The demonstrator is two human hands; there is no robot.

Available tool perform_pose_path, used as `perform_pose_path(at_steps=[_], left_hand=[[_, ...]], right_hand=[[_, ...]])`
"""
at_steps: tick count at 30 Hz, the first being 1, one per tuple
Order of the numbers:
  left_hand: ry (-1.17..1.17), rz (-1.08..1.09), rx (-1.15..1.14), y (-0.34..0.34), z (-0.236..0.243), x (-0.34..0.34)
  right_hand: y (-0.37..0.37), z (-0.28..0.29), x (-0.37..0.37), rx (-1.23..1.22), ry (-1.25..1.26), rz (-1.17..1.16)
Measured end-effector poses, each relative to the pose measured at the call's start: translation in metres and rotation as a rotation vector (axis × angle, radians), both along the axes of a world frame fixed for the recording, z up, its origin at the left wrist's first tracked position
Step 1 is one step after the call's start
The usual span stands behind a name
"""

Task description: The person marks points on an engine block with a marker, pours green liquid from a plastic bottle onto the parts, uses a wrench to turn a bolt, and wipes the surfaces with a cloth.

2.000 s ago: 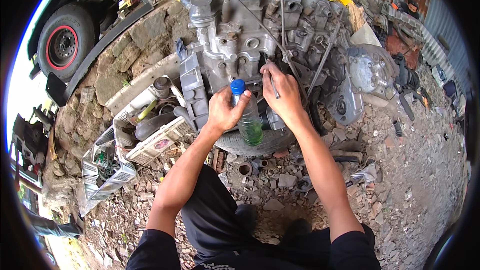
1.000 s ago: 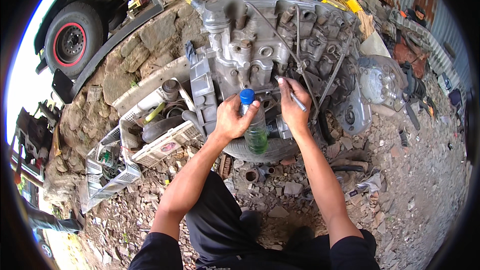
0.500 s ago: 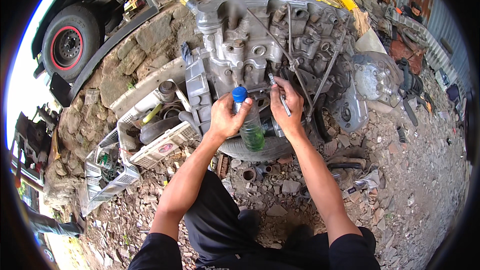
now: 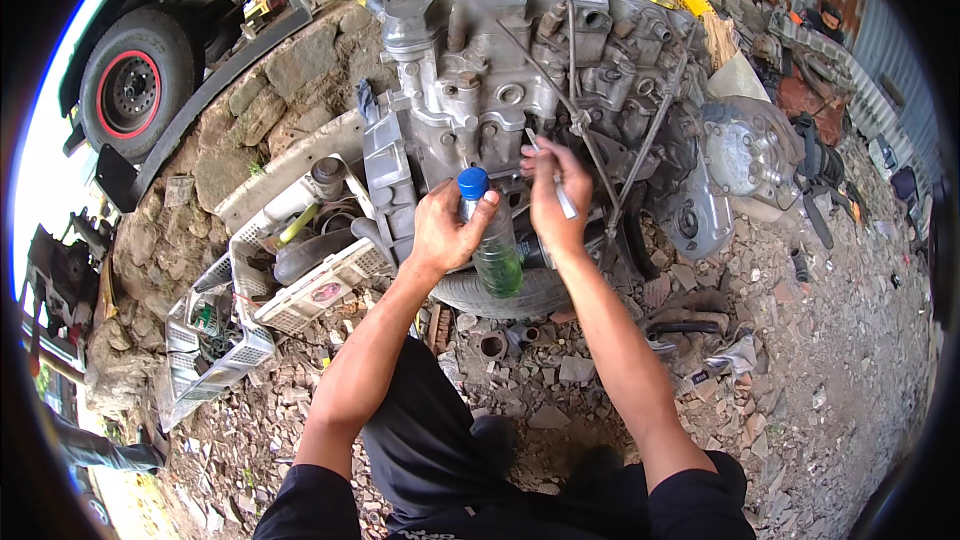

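Note:
My left hand (image 4: 447, 230) is closed round the neck of a clear plastic bottle (image 4: 500, 268), which has a blue cap and green liquid at its bottom. The bottle leans slightly, its cap toward the engine. In my right hand (image 4: 556, 198), closed and blurred by motion, is a slim silver metal rod (image 4: 569, 203); its other end sticks out past the fingers toward the engine. What kind of tool it is, I cannot make out. Just beyond both hands stands a large, grimy metal engine block (image 4: 470, 105) with pipes across its side.
A tyre (image 4: 545, 300) lies beneath the engine. White plastic crates (image 4: 318, 292) holding parts stand to the left, beside a stone wall (image 4: 230, 155). A round metal housing (image 4: 740, 155) sits at the right on rubble ground. A vehicle wheel (image 4: 132, 95) is far left.
My right hand has shifted slightly left and up with the rod, now blurred. The left hand still grips the bottle; the whole view has shifted a little.

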State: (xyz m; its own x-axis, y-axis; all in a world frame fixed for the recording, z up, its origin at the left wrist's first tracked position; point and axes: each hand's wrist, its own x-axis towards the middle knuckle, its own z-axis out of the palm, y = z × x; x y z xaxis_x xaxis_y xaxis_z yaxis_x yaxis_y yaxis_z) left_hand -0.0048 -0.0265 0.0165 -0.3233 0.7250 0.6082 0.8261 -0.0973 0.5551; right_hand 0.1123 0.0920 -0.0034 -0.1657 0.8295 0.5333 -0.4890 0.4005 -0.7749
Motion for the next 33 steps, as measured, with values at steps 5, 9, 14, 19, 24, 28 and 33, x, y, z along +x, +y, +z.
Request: perform_pose_path(at_steps=[5, 9, 14, 19, 24, 28, 33], left_hand=[[-0.028, 0.008, -0.015, -0.001, 0.002, 0.002], [-0.035, -0.002, -0.008, -0.003, 0.006, 0.005], [-0.006, 0.004, 0.003, -0.006, 0.004, 0.004], [0.039, 0.02, 0.002, -0.006, 0.004, 0.002], [0.02, 0.018, 0.007, -0.011, 0.007, -0.001], [0.063, 0.023, 0.011, -0.012, 0.007, -0.002], [0.029, 0.009, 0.001, -0.009, 0.009, 0.003]], right_hand=[[0.009, 0.003, 0.014, 0.44, -0.363, -0.436], [0.011, 0.004, 0.009, -0.007, 0.001, 0.086], [0.002, 0.012, 0.012, 0.336, -0.335, -0.348], [-0.003, 0.022, 0.018, 0.349, -0.315, -0.282], [0.002, 0.028, 0.028, 0.367, -0.366, -0.302], [0.002, 0.028, 0.034, 0.23, -0.506, -0.129], [0.003, 0.008, 0.026, 0.406, -0.323, -0.35]])
